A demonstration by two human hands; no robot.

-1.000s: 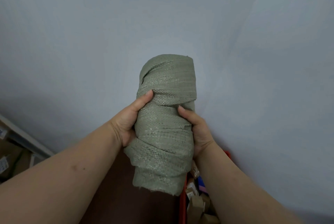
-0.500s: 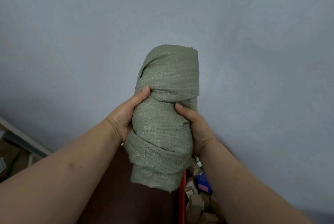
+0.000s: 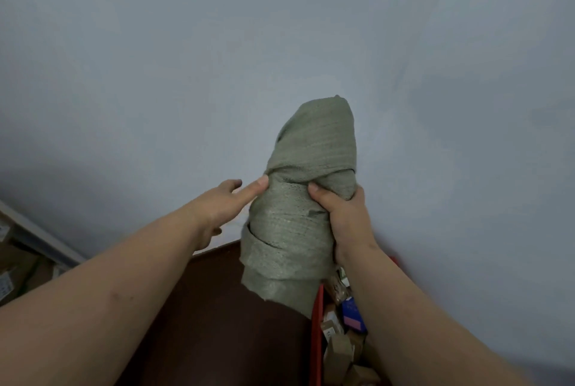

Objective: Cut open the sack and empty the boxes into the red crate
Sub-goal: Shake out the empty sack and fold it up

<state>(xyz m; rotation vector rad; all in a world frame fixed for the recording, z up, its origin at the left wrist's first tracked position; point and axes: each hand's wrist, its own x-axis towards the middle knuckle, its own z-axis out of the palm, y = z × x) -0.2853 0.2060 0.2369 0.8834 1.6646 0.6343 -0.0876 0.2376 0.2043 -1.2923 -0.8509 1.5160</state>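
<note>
The grey-green woven sack [image 3: 298, 220] is rolled into an upright bundle, held up in front of a pale wall. My right hand [image 3: 345, 217] is clenched around its right side at mid-height. My left hand [image 3: 224, 205] is beside the roll with fingers spread; only the thumb tip touches the sack's left edge. Below the sack, the red crate [image 3: 316, 339] shows its left rim at the bottom, with several small boxes [image 3: 339, 342] inside, brown cardboard ones and a blue one [image 3: 353, 314]. My right forearm hides most of the crate.
A dark brown tabletop [image 3: 211, 323] lies under my arms, left of the crate. At the far left, a shelf edge [image 3: 37, 236] with cardboard boxes [image 3: 15, 273] under it. The pale wall [image 3: 280, 43] fills the upper view.
My left hand has let go of the sack and opened, staying beside it. The rolled sack has shifted to the right, held by my right hand alone.
</note>
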